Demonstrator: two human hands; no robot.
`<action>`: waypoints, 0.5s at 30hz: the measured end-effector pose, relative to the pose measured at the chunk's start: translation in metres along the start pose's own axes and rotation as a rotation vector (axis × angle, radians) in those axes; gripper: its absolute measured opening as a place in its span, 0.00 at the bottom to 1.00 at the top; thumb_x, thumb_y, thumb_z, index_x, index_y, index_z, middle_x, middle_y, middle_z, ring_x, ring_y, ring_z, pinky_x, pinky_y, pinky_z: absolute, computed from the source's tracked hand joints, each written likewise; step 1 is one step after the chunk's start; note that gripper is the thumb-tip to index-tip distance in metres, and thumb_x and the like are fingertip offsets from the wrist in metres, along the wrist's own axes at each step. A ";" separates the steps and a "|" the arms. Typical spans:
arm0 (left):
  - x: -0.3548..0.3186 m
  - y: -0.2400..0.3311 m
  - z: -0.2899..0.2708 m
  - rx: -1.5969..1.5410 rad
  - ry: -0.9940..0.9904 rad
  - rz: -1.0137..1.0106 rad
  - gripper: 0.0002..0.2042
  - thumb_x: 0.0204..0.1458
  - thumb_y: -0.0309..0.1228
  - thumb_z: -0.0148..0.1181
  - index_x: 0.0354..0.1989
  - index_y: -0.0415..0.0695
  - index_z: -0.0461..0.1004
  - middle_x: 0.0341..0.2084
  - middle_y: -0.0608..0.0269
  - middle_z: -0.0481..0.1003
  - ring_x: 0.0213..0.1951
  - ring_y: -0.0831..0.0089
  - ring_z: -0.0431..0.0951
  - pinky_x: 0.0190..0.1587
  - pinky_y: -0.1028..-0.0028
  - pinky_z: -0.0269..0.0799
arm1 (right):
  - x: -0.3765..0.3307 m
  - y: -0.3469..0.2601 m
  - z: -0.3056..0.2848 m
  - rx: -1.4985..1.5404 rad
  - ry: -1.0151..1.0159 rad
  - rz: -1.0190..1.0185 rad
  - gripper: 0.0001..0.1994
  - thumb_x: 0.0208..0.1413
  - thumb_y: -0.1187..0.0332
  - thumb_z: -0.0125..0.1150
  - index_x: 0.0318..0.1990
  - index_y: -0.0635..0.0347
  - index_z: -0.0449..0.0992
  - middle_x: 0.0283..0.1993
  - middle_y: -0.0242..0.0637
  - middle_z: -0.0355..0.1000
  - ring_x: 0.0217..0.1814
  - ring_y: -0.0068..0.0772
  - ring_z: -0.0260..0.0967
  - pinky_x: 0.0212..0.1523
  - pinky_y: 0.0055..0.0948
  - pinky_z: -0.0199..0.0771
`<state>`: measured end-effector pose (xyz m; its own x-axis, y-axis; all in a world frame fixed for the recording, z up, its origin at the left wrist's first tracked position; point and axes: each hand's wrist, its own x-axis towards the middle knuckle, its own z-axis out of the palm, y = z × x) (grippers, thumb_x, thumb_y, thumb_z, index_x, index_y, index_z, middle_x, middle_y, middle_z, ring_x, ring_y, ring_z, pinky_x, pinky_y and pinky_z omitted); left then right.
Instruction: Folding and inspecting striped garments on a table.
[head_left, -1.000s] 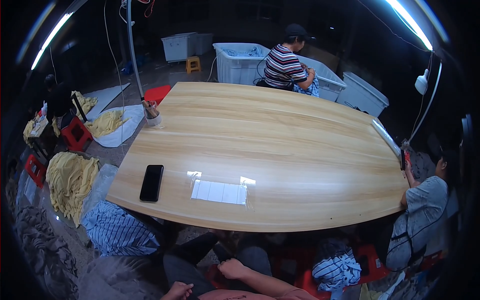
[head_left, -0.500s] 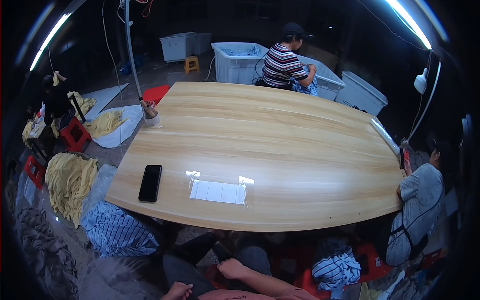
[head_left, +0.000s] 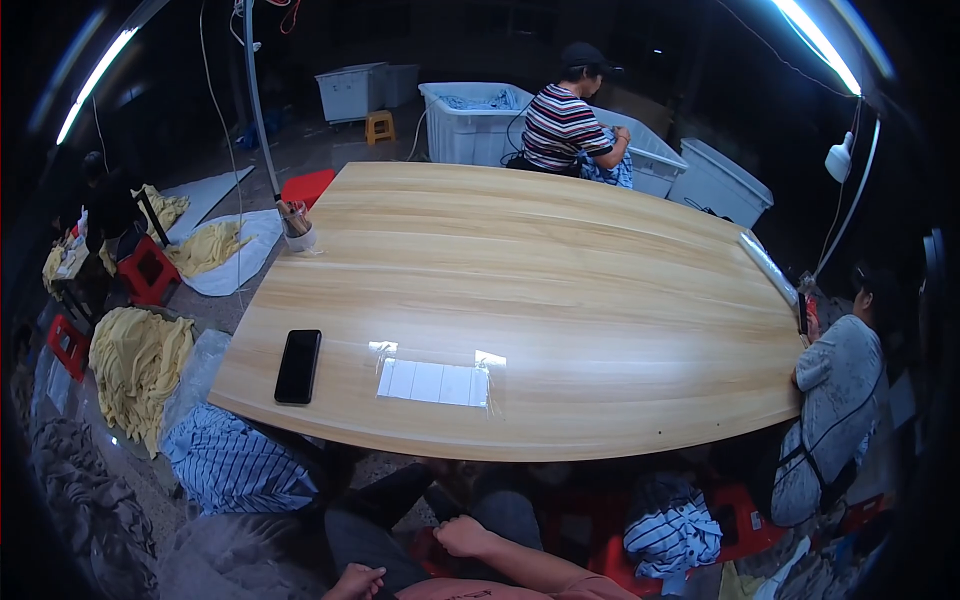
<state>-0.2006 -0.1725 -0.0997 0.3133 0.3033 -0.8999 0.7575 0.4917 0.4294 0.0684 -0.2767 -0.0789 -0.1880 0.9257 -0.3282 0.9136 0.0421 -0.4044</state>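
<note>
Both hands rest low in my lap, below the near edge of the wood-grain table [head_left: 560, 300]. My left hand [head_left: 358, 582] is at the bottom edge of the view, its fingers curled in, with nothing visible in them. Over my grey-trousered thigh lies my right hand [head_left: 463, 537], loosely closed, also with nothing showing in it. On the table's near left is a black phone [head_left: 298, 367], lying flat. To its right, a white paper strip with ruled sections [head_left: 433, 383] is held down under clear tape.
A cup of tools [head_left: 298, 232] stands at the table's far left corner, a clear roll [head_left: 768, 262] along the right edge. Striped cloth [head_left: 235, 462] and yellow cloth [head_left: 140, 370] lie left; more striped cloth [head_left: 672, 525] sits right on red stools. Co-workers sit beyond and right, near white bins [head_left: 470, 130].
My hands stay in place. The person far left has lowered a raised hand. At the right, the seated person's head and arm have shifted slightly.
</note>
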 end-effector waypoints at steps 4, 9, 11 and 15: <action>0.007 0.010 0.006 0.053 -0.017 0.047 0.15 0.48 0.37 0.58 0.18 0.38 0.72 0.08 0.64 0.68 0.09 0.77 0.67 0.11 0.79 0.62 | -0.005 0.011 0.013 0.031 0.010 0.049 0.10 0.42 0.68 0.52 0.32 0.62 0.72 0.31 0.45 0.72 0.35 0.44 0.71 0.35 0.39 0.70; 0.005 -0.022 0.008 0.253 0.208 0.682 0.21 0.49 0.44 0.57 0.12 0.41 0.70 0.07 0.67 0.65 0.11 0.80 0.62 0.14 0.75 0.55 | 0.009 0.005 0.021 0.040 0.098 -0.016 0.08 0.39 0.69 0.51 0.25 0.63 0.74 0.24 0.45 0.72 0.29 0.45 0.72 0.30 0.40 0.71; -0.020 0.005 0.013 0.116 -0.024 0.369 0.22 0.50 0.45 0.55 0.12 0.41 0.70 0.07 0.68 0.65 0.12 0.80 0.62 0.14 0.74 0.55 | 0.008 0.009 0.025 0.014 0.135 -0.042 0.08 0.38 0.68 0.52 0.22 0.62 0.74 0.23 0.46 0.72 0.28 0.45 0.72 0.27 0.41 0.71; -0.026 0.020 0.018 0.186 -0.009 0.364 0.22 0.51 0.45 0.53 0.12 0.41 0.69 0.07 0.68 0.64 0.12 0.80 0.62 0.15 0.74 0.55 | 0.001 0.011 0.026 0.025 0.174 -0.019 0.08 0.38 0.68 0.52 0.21 0.62 0.74 0.23 0.46 0.72 0.28 0.46 0.72 0.28 0.41 0.71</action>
<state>-0.1830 -0.1855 -0.0692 0.5847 0.4225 -0.6926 0.6864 0.1973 0.6999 0.0691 -0.2848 -0.1062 -0.1379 0.9761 -0.1682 0.9008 0.0529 -0.4311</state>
